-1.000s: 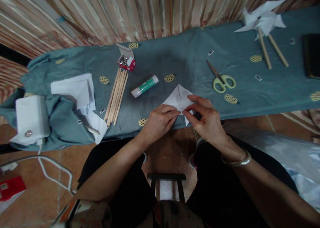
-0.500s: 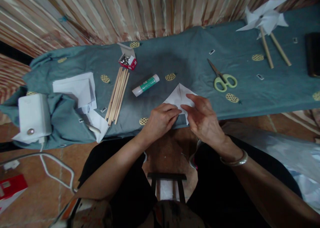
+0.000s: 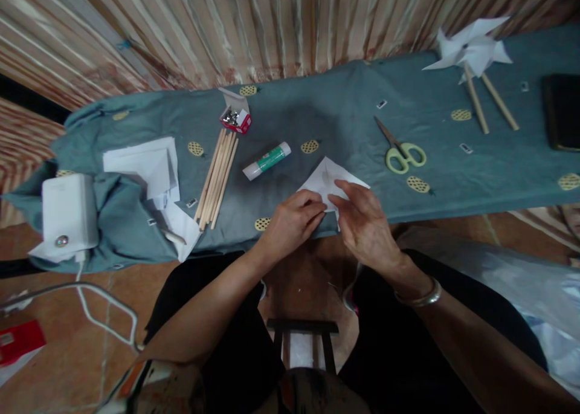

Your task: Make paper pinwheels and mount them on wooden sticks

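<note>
A white sheet of paper (image 3: 327, 175) with cut and folded edges lies at the front edge of the cloth-covered table. My left hand (image 3: 292, 219) pinches its near left edge, with fingers curled and pressed together. On the right part of the paper rests my right hand (image 3: 362, 223), its thumb and bent fingers gripping a flap near the middle. The fingers hide part of the near edge. Beyond my left hand lies a glue stick (image 3: 267, 161) with a green label. Scissors (image 3: 399, 151) with light green handles lie to the right of the paper.
Several wooden sticks (image 3: 216, 181) lie left of the glue stick, below an open red box (image 3: 236, 119) of metal pins. Paper sheets (image 3: 140, 166) and a white device with a cable (image 3: 67, 211) are at far left. Paper pinwheels (image 3: 475, 51) and a dark phone (image 3: 562, 112) lie at right.
The view has shifted slightly. Both hands stay on the paper; my right fingers have moved a little, and more of the paper's right corner shows.
</note>
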Motion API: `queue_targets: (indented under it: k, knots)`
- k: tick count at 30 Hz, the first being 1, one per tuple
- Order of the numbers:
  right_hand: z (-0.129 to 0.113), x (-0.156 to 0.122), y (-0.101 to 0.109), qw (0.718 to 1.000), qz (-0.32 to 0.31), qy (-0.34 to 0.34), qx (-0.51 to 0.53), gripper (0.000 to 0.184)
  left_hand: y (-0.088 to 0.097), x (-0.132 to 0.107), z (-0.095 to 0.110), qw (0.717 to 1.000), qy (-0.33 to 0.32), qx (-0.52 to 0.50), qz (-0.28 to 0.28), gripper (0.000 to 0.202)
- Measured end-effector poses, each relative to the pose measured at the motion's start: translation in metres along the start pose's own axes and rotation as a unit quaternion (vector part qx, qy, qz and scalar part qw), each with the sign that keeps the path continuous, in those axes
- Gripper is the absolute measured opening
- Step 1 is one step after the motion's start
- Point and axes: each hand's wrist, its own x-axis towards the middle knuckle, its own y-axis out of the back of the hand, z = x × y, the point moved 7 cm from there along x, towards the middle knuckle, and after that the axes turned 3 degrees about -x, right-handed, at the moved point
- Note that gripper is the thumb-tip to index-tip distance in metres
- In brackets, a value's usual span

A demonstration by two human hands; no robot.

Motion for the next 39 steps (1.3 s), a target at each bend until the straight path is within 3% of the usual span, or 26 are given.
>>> queue_targets:
  k: [4, 8, 16, 19, 26, 33, 39]
  knots:
    - [0.017, 0.002, 0.012, 0.999, 0.044, -0.029, -0.002, 0.049, -0.001, -0.001, 0.002, 1.000, -0.009, 0.014, 0.002, 0.014]
    - [0.029, 0.005, 0.019, 0.996, 0.048, -0.068, 0.008, 0.044, 0.004, -0.001, -0.002, 0.999, -0.019, 0.040, 0.005, 0.014]
    - [0.004, -0.003, 0.015, 0.996, 0.037, -0.057, 0.059, 0.026, 0.043, -0.001, -0.020, 0.989, -0.019, 0.126, 0.069, 0.018]
    - [0.000, -0.004, 0.013, 0.997, 0.030, -0.041, 0.059, 0.025, 0.039, -0.007, -0.011, 0.991, -0.023, 0.115, 0.063, 0.019]
    - [-0.005, -0.003, 0.012, 0.998, 0.018, -0.025, 0.061, 0.025, 0.011, -0.014, 0.005, 0.988, -0.034, 0.147, -0.035, 0.022]
    - [-0.005, -0.001, 0.014, 0.999, 0.025, -0.008, 0.046, 0.022, 0.013, -0.012, 0.007, 0.988, -0.040, 0.149, -0.023, 0.022]
    - [0.010, 0.000, 0.012, 0.978, -0.002, -0.101, 0.183, 0.021, 0.015, -0.017, 0.007, 0.994, -0.024, 0.110, -0.004, 0.019]
